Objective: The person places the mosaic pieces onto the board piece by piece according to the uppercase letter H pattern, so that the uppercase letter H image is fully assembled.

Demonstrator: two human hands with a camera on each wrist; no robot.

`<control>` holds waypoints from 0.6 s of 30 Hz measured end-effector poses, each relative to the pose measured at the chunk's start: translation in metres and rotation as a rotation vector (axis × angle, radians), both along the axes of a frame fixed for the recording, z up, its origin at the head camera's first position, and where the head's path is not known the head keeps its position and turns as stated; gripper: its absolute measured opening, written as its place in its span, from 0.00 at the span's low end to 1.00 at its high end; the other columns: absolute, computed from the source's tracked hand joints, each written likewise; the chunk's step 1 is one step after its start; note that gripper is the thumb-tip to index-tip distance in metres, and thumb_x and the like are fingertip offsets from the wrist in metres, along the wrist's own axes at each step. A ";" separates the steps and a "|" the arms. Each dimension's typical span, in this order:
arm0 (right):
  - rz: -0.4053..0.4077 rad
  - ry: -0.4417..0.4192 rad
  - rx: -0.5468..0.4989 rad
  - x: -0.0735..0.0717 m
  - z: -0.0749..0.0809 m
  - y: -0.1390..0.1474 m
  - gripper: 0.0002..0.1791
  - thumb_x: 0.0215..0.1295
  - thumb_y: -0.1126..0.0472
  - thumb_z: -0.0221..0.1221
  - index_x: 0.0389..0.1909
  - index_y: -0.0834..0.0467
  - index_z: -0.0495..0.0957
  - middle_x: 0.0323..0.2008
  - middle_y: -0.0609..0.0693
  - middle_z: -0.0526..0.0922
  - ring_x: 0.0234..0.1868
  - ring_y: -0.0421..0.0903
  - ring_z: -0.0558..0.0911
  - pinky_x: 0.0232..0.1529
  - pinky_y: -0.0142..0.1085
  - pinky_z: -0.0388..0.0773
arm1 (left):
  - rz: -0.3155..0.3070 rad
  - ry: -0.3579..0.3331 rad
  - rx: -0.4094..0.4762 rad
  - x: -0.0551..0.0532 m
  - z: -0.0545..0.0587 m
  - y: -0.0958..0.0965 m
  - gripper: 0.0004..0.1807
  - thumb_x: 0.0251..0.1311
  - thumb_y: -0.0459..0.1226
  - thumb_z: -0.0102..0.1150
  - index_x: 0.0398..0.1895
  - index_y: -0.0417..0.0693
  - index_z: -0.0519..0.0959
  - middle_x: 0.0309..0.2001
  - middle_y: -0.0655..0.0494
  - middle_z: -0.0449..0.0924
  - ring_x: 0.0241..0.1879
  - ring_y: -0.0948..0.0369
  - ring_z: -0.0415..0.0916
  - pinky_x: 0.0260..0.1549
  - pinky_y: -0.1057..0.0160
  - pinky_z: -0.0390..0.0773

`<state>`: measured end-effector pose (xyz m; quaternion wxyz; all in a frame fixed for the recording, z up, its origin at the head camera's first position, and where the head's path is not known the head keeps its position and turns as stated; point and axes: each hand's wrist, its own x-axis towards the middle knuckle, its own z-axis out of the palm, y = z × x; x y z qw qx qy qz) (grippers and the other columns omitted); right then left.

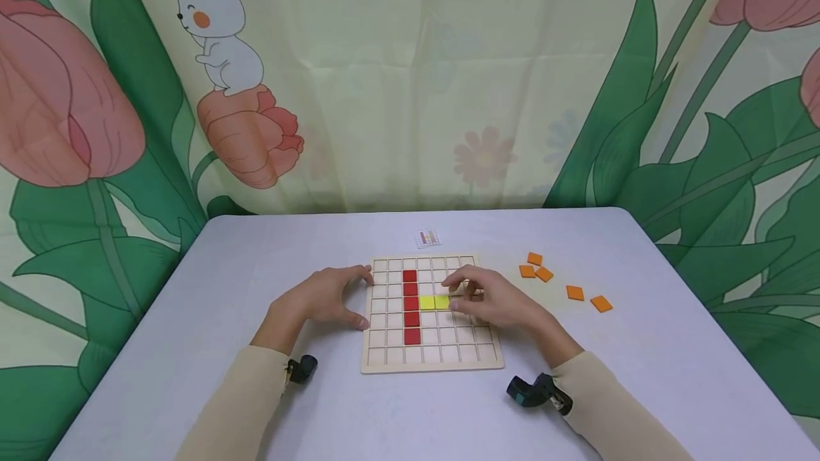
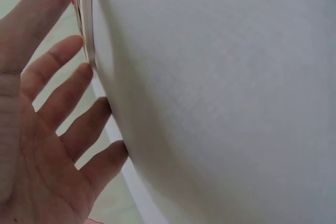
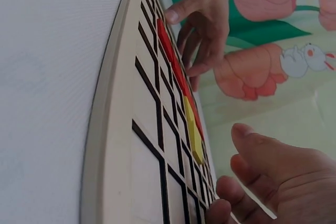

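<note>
Yellow tiles sit side by side in the grid board, adjoining the red tiles. We judge them light, stiff and smooth, best pinched by opposite edges. We note the left hand spread at the board's left edge; the right hand, fingers loosely bent, shows nothing held. We read no brand or writing.

You are wearing matt cloth sleeves; the grid board is looking wooden, the yellow tiles smooth, the surface matt, the backdrop showing creased cloth.
</note>
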<state>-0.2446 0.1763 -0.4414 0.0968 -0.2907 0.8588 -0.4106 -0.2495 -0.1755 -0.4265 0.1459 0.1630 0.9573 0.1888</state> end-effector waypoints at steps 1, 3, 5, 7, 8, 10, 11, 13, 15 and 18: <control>-0.006 -0.002 -0.011 0.001 0.000 0.002 0.20 0.67 0.55 0.69 0.58 0.53 0.80 0.51 0.46 0.83 0.40 0.46 0.80 0.41 0.34 0.79 | -0.006 0.002 0.004 0.000 0.000 0.000 0.37 0.40 0.57 0.84 0.56 0.73 0.75 0.75 0.65 0.67 0.73 0.53 0.65 0.69 0.46 0.68; -0.023 -0.011 -0.029 0.003 0.001 0.005 0.20 0.67 0.56 0.69 0.58 0.53 0.80 0.51 0.47 0.82 0.43 0.46 0.81 0.44 0.34 0.81 | -0.016 0.007 0.013 0.000 0.000 0.000 0.35 0.40 0.55 0.84 0.54 0.71 0.76 0.75 0.65 0.66 0.74 0.53 0.64 0.71 0.46 0.66; -0.033 -0.009 -0.038 0.004 0.002 0.008 0.20 0.67 0.56 0.69 0.58 0.53 0.80 0.51 0.48 0.82 0.44 0.47 0.81 0.44 0.34 0.81 | -0.027 0.012 0.027 0.001 0.001 0.001 0.33 0.41 0.53 0.85 0.52 0.68 0.78 0.75 0.63 0.68 0.74 0.53 0.64 0.72 0.47 0.66; -0.035 -0.007 -0.045 0.006 0.003 0.011 0.20 0.68 0.56 0.68 0.59 0.54 0.79 0.51 0.51 0.82 0.44 0.47 0.81 0.44 0.35 0.82 | -0.050 0.024 0.035 0.003 0.001 0.000 0.30 0.42 0.51 0.85 0.49 0.65 0.79 0.73 0.61 0.70 0.73 0.53 0.66 0.71 0.48 0.66; -0.033 -0.004 -0.048 0.006 0.004 0.013 0.20 0.68 0.56 0.68 0.59 0.54 0.79 0.51 0.51 0.82 0.43 0.48 0.82 0.43 0.35 0.82 | -0.065 0.034 0.041 0.004 0.002 0.000 0.29 0.42 0.50 0.85 0.48 0.63 0.80 0.72 0.59 0.72 0.72 0.52 0.67 0.71 0.49 0.67; -0.035 0.003 -0.050 0.007 0.005 0.017 0.20 0.68 0.56 0.68 0.59 0.54 0.79 0.49 0.52 0.82 0.43 0.48 0.82 0.41 0.35 0.82 | -0.101 0.055 0.054 0.007 0.002 -0.001 0.27 0.43 0.50 0.84 0.47 0.61 0.81 0.70 0.57 0.74 0.71 0.52 0.69 0.70 0.49 0.68; -0.041 0.005 -0.049 0.008 0.007 0.020 0.20 0.68 0.56 0.68 0.59 0.54 0.79 0.49 0.51 0.82 0.42 0.48 0.82 0.41 0.35 0.82 | -0.119 0.067 0.063 0.008 0.002 -0.002 0.27 0.44 0.50 0.83 0.47 0.60 0.81 0.69 0.56 0.75 0.70 0.52 0.69 0.70 0.49 0.68; -0.053 0.018 -0.054 0.009 0.009 0.025 0.20 0.68 0.55 0.68 0.59 0.54 0.79 0.48 0.51 0.82 0.41 0.48 0.82 0.39 0.35 0.82 | -0.151 0.084 0.095 0.009 0.001 -0.003 0.27 0.45 0.50 0.83 0.48 0.58 0.81 0.68 0.54 0.76 0.69 0.51 0.70 0.70 0.48 0.68; -0.078 0.029 -0.050 0.010 0.012 0.032 0.20 0.68 0.55 0.68 0.59 0.53 0.79 0.47 0.49 0.82 0.41 0.48 0.82 0.38 0.35 0.81 | -0.166 0.088 0.135 0.010 0.000 -0.004 0.27 0.46 0.51 0.82 0.49 0.58 0.81 0.67 0.53 0.76 0.68 0.51 0.69 0.70 0.48 0.68; -0.101 0.048 -0.054 0.011 0.015 0.041 0.21 0.68 0.54 0.68 0.59 0.54 0.80 0.46 0.49 0.81 0.41 0.48 0.81 0.38 0.35 0.80 | -0.170 0.073 0.191 0.010 -0.001 -0.006 0.28 0.46 0.52 0.82 0.50 0.57 0.81 0.66 0.52 0.75 0.69 0.50 0.68 0.70 0.45 0.66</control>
